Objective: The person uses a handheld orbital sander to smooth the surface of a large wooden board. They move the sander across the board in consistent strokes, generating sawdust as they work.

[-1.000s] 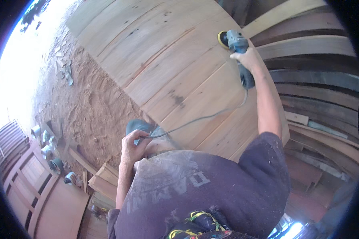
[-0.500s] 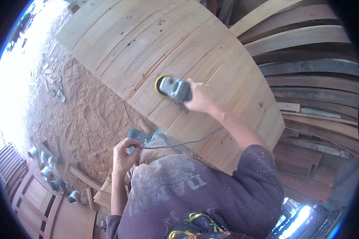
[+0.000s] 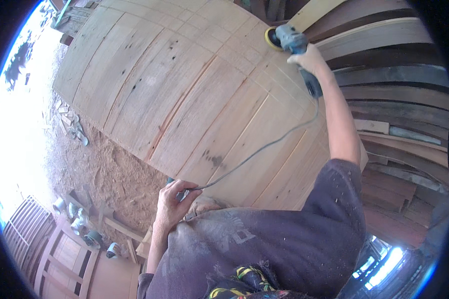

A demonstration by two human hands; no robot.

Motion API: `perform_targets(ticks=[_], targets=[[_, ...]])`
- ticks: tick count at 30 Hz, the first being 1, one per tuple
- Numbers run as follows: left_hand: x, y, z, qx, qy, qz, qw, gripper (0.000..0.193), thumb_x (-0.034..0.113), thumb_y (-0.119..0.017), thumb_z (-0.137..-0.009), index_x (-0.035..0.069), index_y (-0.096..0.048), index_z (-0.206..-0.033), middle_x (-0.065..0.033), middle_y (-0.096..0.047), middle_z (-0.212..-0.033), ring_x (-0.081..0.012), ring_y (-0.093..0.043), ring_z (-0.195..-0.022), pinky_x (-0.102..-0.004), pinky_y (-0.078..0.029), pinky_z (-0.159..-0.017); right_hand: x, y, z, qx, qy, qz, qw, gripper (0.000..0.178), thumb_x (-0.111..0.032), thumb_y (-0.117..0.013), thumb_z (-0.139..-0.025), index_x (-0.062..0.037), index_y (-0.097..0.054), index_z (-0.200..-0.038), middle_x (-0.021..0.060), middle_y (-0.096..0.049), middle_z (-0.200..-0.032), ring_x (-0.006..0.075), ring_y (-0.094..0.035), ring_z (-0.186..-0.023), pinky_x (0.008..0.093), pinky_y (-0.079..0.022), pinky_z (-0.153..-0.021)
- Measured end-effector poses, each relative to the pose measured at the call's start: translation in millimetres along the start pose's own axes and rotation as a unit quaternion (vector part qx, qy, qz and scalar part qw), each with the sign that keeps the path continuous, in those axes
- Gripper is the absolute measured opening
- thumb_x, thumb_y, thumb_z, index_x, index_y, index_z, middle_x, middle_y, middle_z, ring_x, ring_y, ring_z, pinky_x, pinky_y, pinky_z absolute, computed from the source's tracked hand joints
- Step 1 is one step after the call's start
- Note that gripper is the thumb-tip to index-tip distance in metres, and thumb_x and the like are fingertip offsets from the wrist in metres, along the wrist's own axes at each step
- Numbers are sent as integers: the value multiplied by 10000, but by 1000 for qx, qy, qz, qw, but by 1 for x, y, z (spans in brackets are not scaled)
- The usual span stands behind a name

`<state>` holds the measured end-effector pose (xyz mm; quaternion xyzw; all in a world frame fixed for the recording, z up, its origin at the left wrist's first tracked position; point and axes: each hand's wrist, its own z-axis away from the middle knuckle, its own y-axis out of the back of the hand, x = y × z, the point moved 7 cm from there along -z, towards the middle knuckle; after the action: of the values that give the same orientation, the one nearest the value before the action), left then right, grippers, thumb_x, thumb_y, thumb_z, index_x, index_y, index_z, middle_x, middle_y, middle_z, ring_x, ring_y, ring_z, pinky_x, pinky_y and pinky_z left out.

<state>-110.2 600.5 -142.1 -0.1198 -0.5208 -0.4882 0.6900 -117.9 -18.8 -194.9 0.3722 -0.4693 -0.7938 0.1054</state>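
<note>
My right hand (image 3: 309, 61) is wrapped round the body of a grey-blue angle grinder (image 3: 293, 40) with a yellow-rimmed round disc. The tool is at the far right edge of a broad wooden panel (image 3: 194, 114) made of joined planks. From the grinder's rear a dark power cord (image 3: 264, 147) runs back over the panel. My left hand (image 3: 172, 203) pinches that cord near the panel's close edge, just in front of my shirt. Gaps, small dark holes and faint pencil lines mark the planks.
Stacked boards (image 3: 389, 74) lie along the right side, close to the panel's edge. Sawdust and shavings (image 3: 119, 169) cover the ground at left, with scraps of wood (image 3: 65, 117) on it. At lower left are wooden frames (image 3: 60, 264) and other power tools (image 3: 92, 239).
My right hand has carried the grinder from the panel's middle to its far right edge. The cord stretches farther across the planks. My left hand, still on the cord, sits slightly farther right and lower.
</note>
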Motion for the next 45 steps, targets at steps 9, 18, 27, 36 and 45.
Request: perform_targets(ticks=[9, 18, 27, 36, 45], targets=[[-34, 23, 44, 41, 4, -6, 999, 236, 166, -927, -867, 59, -827, -1053, -115, -835, -1019, -298, -806, -968, -404, -618, -879, -98, -68, 127, -81, 30, 35, 996, 390, -281, -935, -742, -2, -804, -980, 125, -804, -869, 303, -800, -823, 447, -616, -774], [-67, 46, 68, 57, 1, 0, 998, 204, 94, -904, -841, 59, -829, -1028, -95, -840, -1008, -285, -801, -985, -401, -612, -902, -240, -218, 313, -226, 236, 152, 933, 482, -181, -830, -790, -30, -604, -1187, 291, -788, -1002, 501, -792, -977, 578, -648, -896], [-53, 45, 48, 74, 0, 38, 997, 207, 38, -921, -797, 25, -820, -977, -110, -828, -950, -245, -804, -940, -380, -614, -876, -160, -127, 178, -84, 132, 63, 986, 558, -152, -885, -739, -14, -719, -1255, 254, -809, -1041, 445, -807, -1013, 509, -634, -898], [-39, 25, 57, 64, -6, 46, 997, 197, 106, -907, -849, 48, -815, -1012, -117, -820, -992, -317, -797, -983, -420, -609, -861, -63, -38, 49, -36, 24, -1, 999, 432, -267, -956, -765, 2, -812, -1071, 113, -824, -953, 229, -777, -867, 401, -616, -800], [-73, 30, 94, 89, -27, 51, 994, 184, 92, -874, -840, 57, -818, -1012, -123, -816, -993, -322, -791, -999, -433, -614, -906, -205, -199, 268, -161, 185, 29, 969, 509, -220, -906, -792, 3, -737, -1218, 214, -825, -1018, 350, -828, -1004, 488, -642, -911]])
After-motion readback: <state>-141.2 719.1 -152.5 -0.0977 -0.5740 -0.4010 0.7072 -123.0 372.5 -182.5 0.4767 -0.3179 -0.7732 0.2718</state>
